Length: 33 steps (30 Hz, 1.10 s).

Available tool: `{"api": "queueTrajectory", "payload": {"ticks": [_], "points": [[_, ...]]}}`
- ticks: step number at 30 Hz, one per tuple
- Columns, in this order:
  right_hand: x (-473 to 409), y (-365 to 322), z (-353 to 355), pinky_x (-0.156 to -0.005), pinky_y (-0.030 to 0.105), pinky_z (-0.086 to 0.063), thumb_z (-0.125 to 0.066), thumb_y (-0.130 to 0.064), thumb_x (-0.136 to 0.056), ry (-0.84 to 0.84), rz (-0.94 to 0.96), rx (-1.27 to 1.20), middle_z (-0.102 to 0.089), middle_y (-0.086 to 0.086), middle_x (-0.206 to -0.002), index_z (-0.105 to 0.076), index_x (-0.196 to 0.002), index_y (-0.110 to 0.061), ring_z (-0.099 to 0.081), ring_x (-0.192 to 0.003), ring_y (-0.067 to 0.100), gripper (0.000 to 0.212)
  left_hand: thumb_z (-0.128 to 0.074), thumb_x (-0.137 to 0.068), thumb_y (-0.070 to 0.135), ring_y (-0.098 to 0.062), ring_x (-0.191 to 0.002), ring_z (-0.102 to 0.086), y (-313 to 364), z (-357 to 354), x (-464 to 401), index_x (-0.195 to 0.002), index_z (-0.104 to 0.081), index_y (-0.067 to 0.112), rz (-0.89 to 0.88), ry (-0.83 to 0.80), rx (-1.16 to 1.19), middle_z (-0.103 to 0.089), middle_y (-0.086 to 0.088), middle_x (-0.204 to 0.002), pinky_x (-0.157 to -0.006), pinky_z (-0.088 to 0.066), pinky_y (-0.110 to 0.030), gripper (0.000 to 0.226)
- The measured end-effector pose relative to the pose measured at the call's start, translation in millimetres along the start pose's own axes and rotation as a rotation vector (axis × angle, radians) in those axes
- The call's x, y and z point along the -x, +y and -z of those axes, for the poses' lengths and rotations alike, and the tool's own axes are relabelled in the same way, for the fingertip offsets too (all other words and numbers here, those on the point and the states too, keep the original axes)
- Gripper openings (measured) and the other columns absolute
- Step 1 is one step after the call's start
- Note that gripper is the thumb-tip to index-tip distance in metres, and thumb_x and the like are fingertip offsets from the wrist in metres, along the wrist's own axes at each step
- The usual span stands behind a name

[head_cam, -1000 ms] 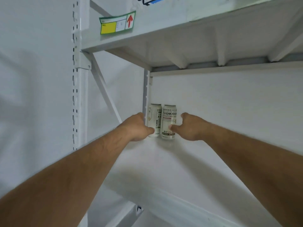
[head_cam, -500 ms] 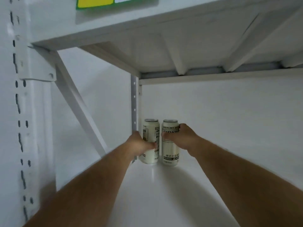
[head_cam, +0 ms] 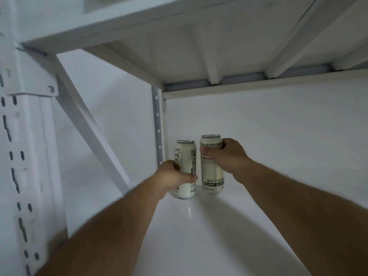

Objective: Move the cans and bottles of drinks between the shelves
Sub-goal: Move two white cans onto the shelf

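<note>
Two upright cans are gripped at the shelf's (head_cam: 229,236) back-left corner; left can (head_cam: 186,156) is wrapped low by left hand (head_cam: 171,178), fingers curled; right can (head_cam: 212,176), at its 3 o'clock, is clasped high by right hand (head_cam: 227,156).

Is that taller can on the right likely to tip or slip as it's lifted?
The right can is tall and slim, so a sideways push might tip it. Its smooth metal looks slippery, but the right hand wraps its upper half, so it probably holds.
</note>
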State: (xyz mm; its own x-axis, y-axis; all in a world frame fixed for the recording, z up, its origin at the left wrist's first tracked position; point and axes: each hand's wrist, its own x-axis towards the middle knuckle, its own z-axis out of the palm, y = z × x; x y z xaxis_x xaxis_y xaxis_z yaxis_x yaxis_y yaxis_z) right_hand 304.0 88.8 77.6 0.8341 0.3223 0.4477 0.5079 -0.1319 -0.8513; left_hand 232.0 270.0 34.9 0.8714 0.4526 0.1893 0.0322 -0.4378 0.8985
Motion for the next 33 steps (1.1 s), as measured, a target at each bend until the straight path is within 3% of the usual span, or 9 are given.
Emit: {"api": "queueTrajectory", "payload": {"ticks": [4, 10, 15, 21, 33], "points": [[16, -16, 34, -0.058, 0.023, -0.049, -0.082, -0.05, -0.07, 0.043, 0.044, 0.003, -0.074, -0.015, -0.072, -0.073, -0.081, -0.027, -0.07, -0.071, 0.003, 0.027, -0.098, -0.059, 0.026, -0.017, -0.097, -0.075, 16, -8, 15, -0.11, -0.072, 0.02, -0.049, -0.048, -0.009, -0.079, 0.002, -0.104, -0.091, -0.06, -0.039, 0.057], [61, -36, 95, -0.057, 0.022, -0.048, -0.082, -0.046, -0.072, 0.11, 0.13, 0.008, -0.075, -0.016, -0.073, -0.074, -0.075, -0.026, -0.069, -0.064, -0.002, 0.021, -0.096, -0.066, 0.028, -0.009, -0.087, -0.076, 50, -32, 52, -0.098, -0.071, 0.028, -0.215, -0.135, 0.002, -0.079, 0.01, -0.092, -0.071, -0.059, -0.028, 0.04], [110, -37, 143, -0.054, 0.017, -0.049, -0.084, -0.046, -0.068, 0.217, 0.14, 0.008, -0.075, -0.013, -0.074, -0.073, -0.082, -0.022, -0.071, -0.064, 0.001, 0.03, -0.096, -0.066, 0.026, -0.007, -0.088, -0.077, 70, -66, 87, -0.104, -0.074, 0.024, -0.305, -0.227, 0.053, -0.081, 0.012, -0.094, -0.079, -0.057, -0.03, 0.045], [173, -35, 213, -0.044, 0.011, -0.047, -0.086, -0.04, -0.069, 0.296, 0.097, 0.043, -0.075, -0.009, -0.071, -0.073, -0.081, -0.019, -0.071, -0.061, 0.003, 0.028, -0.095, -0.068, 0.024, -0.009, -0.085, -0.078, 92, -122, 138, -0.103, -0.074, 0.023, -0.341, -0.315, 0.098, -0.081, 0.009, -0.093, -0.074, -0.056, -0.03, 0.042], [292, -34, 392, -0.047, 0.015, -0.05, -0.086, -0.04, -0.072, 0.335, 0.057, 0.112, -0.075, -0.011, -0.072, -0.072, -0.082, -0.021, -0.071, -0.062, 0.003, 0.025, -0.094, -0.07, 0.02, -0.012, -0.084, -0.078, 175, -274, 269, -0.104, -0.075, 0.02, -0.362, -0.382, 0.211, -0.081, 0.008, -0.091, -0.074, -0.056, -0.032, 0.039]]}}
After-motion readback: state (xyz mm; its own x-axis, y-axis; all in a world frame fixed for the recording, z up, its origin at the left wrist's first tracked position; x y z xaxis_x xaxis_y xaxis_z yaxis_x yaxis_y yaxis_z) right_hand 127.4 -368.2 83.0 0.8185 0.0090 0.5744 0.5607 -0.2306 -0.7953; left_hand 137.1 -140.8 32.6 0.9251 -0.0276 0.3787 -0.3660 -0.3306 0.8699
